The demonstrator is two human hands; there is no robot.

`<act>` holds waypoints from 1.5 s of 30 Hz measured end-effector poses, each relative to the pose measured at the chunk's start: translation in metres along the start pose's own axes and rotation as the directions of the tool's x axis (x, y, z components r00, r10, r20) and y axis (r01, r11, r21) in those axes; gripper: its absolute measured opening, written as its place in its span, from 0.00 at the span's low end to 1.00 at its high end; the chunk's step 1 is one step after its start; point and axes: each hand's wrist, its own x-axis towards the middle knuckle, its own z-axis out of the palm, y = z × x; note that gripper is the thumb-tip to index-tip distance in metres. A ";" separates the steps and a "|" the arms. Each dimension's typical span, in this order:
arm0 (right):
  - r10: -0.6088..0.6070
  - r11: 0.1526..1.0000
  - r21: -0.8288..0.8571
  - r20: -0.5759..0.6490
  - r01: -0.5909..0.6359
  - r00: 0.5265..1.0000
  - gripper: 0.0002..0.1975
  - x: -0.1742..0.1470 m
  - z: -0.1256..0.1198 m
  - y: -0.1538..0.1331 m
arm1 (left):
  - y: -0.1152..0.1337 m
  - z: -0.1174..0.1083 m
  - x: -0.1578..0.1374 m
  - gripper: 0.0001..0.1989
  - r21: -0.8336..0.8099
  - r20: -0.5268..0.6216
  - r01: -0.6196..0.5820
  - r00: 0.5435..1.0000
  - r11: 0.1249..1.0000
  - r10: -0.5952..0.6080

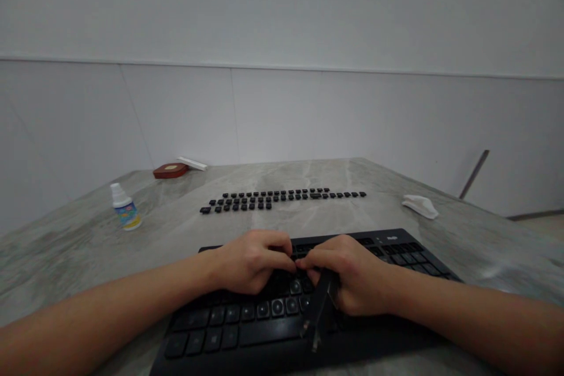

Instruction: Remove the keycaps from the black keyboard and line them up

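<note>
A black keyboard [268, 332] lies in front of me, with both hands over its middle. My left hand [258, 261] is closed, thumb and forefinger brought together low over the upper key rows; whatever sits between the fingertips is too small to make out. Its fingertips nearly meet those of my right hand [352, 273]. That hand is wrapped round a dark, slim tool [324, 305] with a narrow two-pronged end, slanting down towards the space bar. My right thumb and forefinger also reach the keys. Behind the keyboard, detached black keycaps [282, 195] stand in rows.
A white spray bottle [126, 208] with a blue and yellow label stands on the left. At the back left lie a reddish-brown case [171, 171] and a white flat object [192, 163]. A crumpled white cloth or tissue [420, 206] is on the right of the grey marbled table [176, 220].
</note>
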 end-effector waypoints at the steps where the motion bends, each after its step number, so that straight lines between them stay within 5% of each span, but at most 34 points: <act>1: 0.009 1.000 -0.002 0.002 -0.009 1.000 0.16 -0.001 0.001 0.001 | 0.000 0.001 0.000 0.19 -0.007 -0.005 -0.004 1.000 1.000 0.004; 23: 0.111 0.994 -0.018 0.074 -0.110 0.991 0.12 0.005 -0.003 -0.002 | -0.002 0.000 0.002 0.19 -0.036 -0.041 -0.010 0.999 0.999 0.009; 33: -0.024 0.999 -0.034 0.155 0.029 0.988 0.14 0.004 -0.003 0.011 | 0.002 0.010 -0.002 0.17 0.059 -0.042 -0.032 0.999 0.998 0.034; 38: 0.027 0.984 -0.176 0.149 0.000 0.988 0.15 0.004 -0.010 0.007 | 0.001 0.001 0.004 0.19 0.108 -0.028 -0.063 0.997 0.992 0.066; 45: 0.136 0.984 -0.137 0.137 -0.117 0.981 0.10 0.004 -0.006 -0.004 | 0.000 0.003 0.003 0.17 0.062 -0.020 -0.051 0.998 0.997 0.053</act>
